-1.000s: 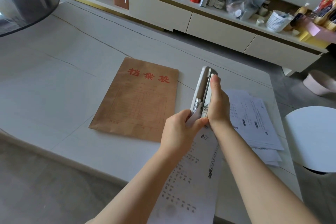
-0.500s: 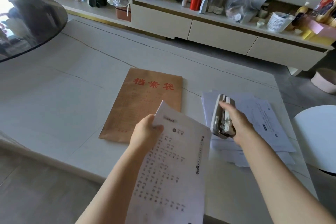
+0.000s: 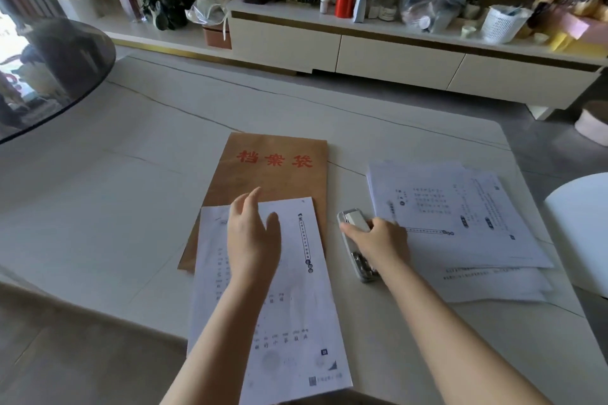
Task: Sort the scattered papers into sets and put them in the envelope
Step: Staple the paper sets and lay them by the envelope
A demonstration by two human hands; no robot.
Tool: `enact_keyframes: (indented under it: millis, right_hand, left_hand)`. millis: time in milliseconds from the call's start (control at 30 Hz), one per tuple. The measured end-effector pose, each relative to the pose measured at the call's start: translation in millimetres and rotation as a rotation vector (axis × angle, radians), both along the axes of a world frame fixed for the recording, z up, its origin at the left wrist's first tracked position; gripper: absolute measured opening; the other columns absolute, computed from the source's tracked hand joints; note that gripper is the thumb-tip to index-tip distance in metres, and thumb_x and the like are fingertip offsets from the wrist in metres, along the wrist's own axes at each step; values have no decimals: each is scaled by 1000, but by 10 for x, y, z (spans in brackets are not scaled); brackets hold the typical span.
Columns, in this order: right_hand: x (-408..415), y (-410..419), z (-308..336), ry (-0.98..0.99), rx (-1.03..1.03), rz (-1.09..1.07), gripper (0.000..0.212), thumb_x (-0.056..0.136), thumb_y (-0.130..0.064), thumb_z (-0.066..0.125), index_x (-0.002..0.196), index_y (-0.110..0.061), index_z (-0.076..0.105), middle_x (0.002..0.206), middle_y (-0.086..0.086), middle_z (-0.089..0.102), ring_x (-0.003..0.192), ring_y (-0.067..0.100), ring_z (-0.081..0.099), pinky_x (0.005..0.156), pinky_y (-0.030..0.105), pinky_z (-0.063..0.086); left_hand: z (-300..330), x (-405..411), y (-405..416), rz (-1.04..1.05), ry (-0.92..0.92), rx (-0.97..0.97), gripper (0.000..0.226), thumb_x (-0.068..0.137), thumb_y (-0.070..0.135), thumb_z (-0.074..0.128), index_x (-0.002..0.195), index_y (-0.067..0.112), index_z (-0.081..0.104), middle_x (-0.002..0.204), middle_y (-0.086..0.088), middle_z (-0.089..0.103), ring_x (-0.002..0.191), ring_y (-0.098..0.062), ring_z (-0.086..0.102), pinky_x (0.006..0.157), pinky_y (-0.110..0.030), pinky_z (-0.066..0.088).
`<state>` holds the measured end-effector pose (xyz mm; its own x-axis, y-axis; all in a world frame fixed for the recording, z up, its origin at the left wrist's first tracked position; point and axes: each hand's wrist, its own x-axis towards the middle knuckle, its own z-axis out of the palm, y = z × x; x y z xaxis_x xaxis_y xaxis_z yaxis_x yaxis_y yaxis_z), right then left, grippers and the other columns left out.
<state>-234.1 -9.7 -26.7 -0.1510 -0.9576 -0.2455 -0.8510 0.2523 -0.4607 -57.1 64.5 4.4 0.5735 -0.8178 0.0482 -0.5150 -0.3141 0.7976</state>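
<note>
A brown envelope (image 3: 273, 171) with red characters lies flat on the white table (image 3: 115, 207). A printed paper set (image 3: 296, 306) lies over its near end and hangs past the table's front edge. My left hand (image 3: 251, 233) rests on that set with fingers straight. To its right a silver stapler (image 3: 357, 246) lies on the table, and my right hand (image 3: 378, 240) grips it from the side. A loose pile of printed papers (image 3: 460, 223) sits at the right, touching my right hand.
A white round stool (image 3: 582, 233) stands off the table's right edge. A dark glass tabletop (image 3: 49, 76) is at the far left. A low white cabinet (image 3: 394, 52) crowded with bottles, bags and a basket runs along the back.
My left hand has laid the stapled set down over the envelope's near end. My right hand has lowered the stapler onto the table beside the paper pile.
</note>
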Motion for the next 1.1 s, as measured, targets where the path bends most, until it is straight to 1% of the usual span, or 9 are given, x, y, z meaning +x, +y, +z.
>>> enact_keyframes:
  millis: [67, 200, 300, 367, 500, 667, 833, 1000, 1100]
  right_hand:
    - [-70, -9, 55, -95, 8, 21, 58, 80, -66, 50, 92, -11, 63, 103, 13, 64, 102, 31, 56, 79, 33, 45]
    - [-638, -65, 219, -264, -90, -50, 34, 87, -30, 61, 108, -3, 64, 109, 12, 66, 104, 28, 59, 85, 31, 44]
    - [-1245, -62, 222, -160, -24, -65, 40, 84, -19, 65, 122, -8, 58, 123, 9, 61, 113, 24, 55, 89, 28, 40]
    - [-1506, -56, 182, -78, 19, -21, 44, 82, -18, 68, 124, -9, 57, 128, 10, 57, 117, 25, 52, 87, 26, 38]
    - [-1610, -71, 134, 40, 21, 247, 69, 71, -34, 77, 131, -13, 52, 143, 8, 43, 133, 22, 36, 103, 24, 28]
    - [-1678, -128, 38, 266, -5, 490, 87, 73, -59, 68, 146, -29, 31, 155, -4, 21, 143, 16, 17, 112, 24, 14]
    - [-1795, -202, 30, 346, -51, 599, 91, 67, -76, 58, 144, -37, 30, 153, -10, 25, 139, 16, 23, 112, 31, 24]
    - [-1761, -223, -5, 426, -174, 575, 79, 76, -74, 45, 143, -34, 35, 149, -12, 35, 134, 16, 32, 106, 32, 31]
    - [-1727, -222, -8, 428, -217, 548, 72, 79, -70, 45, 139, -31, 42, 146, -10, 41, 132, 17, 37, 104, 31, 34]
  left_hand:
    - [51, -241, -47, -99, 95, -54, 42, 96, 10, 51, 137, 16, 47, 136, -2, 46, 120, -15, 48, 99, -25, 40]
    - [193, -669, -106, -190, 327, -103, 35, 96, 8, 46, 129, 17, 55, 119, 6, 54, 102, -5, 53, 84, -11, 37]
    - [206, -977, -105, -236, 609, -62, 30, 95, 6, 48, 121, 16, 60, 111, 2, 64, 100, -12, 62, 91, -27, 49]
    - [207, -1201, -115, -234, 825, -6, 30, 95, -1, 44, 119, 7, 60, 100, -5, 65, 87, -16, 63, 85, -31, 52]
    - [212, -1628, -124, -171, 1191, 156, 24, 95, -7, 40, 102, 6, 58, 82, -8, 57, 72, -17, 56, 68, -24, 48]
    - [-19, -2021, -160, -89, 1344, 315, 36, 89, -13, 37, 64, 13, 40, 61, -2, 30, 53, -15, 30, 54, -26, 24]
    - [-176, -2113, -249, 135, 1460, 336, 20, 92, -12, 35, 78, -2, 47, 77, -13, 44, 66, -22, 45, 61, -33, 38]
    - [-135, -2133, -244, 267, 1555, 306, 21, 94, -13, 32, 87, -8, 50, 99, -21, 54, 104, -33, 53, 93, -41, 41]
    - [-151, -2092, -280, 255, 1613, 295, 30, 96, -10, 29, 122, -10, 46, 125, -28, 52, 123, -38, 49, 100, -45, 39]
